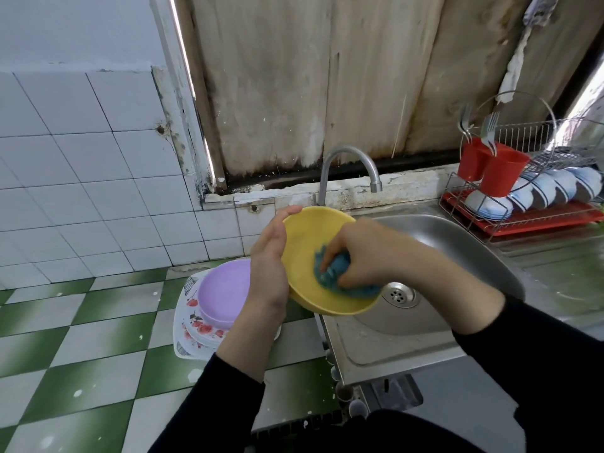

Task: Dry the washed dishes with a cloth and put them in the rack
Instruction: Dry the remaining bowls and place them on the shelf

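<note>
A yellow bowl (pixel 307 243) is tilted toward me above the left edge of the sink. My left hand (pixel 269 256) grips its left rim, thumb on top. My right hand (pixel 362 253) holds a bunched blue cloth (pixel 333 273) and presses it inside the bowl. A purple plate (pixel 222 289) lies on a stack of floral plates (pixel 192 325) down on the floor to the left. The wire dish rack (pixel 523 217) stands at the right on the counter and holds several white-and-blue bowls (pixel 542 191).
A steel sink (pixel 457 250) with a curved tap (pixel 346 168) is in front of me. Two red cups (pixel 500 171) with forks hang on the rack's left end. Green-and-white floor tiles (pixel 81 338) lie left; white wall tiles behind.
</note>
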### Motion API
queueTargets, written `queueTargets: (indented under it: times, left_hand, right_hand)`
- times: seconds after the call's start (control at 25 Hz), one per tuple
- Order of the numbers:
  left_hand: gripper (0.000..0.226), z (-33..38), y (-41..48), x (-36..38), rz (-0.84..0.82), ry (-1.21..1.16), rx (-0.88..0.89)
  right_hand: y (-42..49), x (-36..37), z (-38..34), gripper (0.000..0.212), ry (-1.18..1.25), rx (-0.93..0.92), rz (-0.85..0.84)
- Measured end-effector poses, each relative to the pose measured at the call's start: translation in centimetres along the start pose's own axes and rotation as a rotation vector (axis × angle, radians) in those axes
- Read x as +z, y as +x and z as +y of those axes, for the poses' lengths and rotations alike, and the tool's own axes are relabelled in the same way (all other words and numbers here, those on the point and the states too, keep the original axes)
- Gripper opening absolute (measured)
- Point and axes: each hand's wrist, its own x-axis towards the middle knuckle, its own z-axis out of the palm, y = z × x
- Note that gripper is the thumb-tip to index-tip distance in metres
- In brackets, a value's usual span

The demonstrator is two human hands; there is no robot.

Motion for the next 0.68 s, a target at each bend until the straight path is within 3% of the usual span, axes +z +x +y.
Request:
queueTargets:
  times: [0.08, 0.12, 0.24, 0.32, 0.44, 0.52, 0.6, 0.68]
  left_hand:
    - [0.028, 0.2, -0.6, 1.3, -0.036, -0.008, 0.017]
    - [0.028, 0.2, -0.6, 1.6, -0.026, 0.011, 0.031]
    - [0.027, -0.1, 0.2, 0.7, 0.060, 0.024, 0.037]
    - [0.029, -0.3, 0.5, 0.0, 0.080, 0.042, 0.034]
    - [0.030, -1.0, 0.1, 0.8, 0.076, 0.025, 0.000]
    - [0.029, -1.3, 0.1, 1.3, 0.060, 0.010, 0.008]
    - [0.030, -1.3, 0.1, 1.1, 0.095, 0.037, 0.032]
    - [0.034, -1.1, 0.2, 0.5, 0.157, 0.074, 0.037]
  right_hand:
    - [0.8, 0.3, -0.4, 0.035, -0.040, 0.010, 0.247]
    - [1.1, 0.9, -0.9, 0.034, 0.030, -0.061, 0.294]
    - [0.2, 1.3, -1.3, 0.033, 0.303, -0.212, 0.046]
    - [-0.2, 0.7, 0.0, 0.030, 0.168, -0.170, -0.117]
    - [0.9, 1.0, 0.9, 0.031, -0.013, 0.042, 0.079]
    - [1.5, 2.6, 0.3, 0.035, 0.139, 0.038, 0.277]
    - [1.2, 4.0, -0.6, 0.038, 0.432, -0.063, 0.268]
    - [0.2, 4.2, -0.9, 0.037, 0.567, -0.113, 0.101]
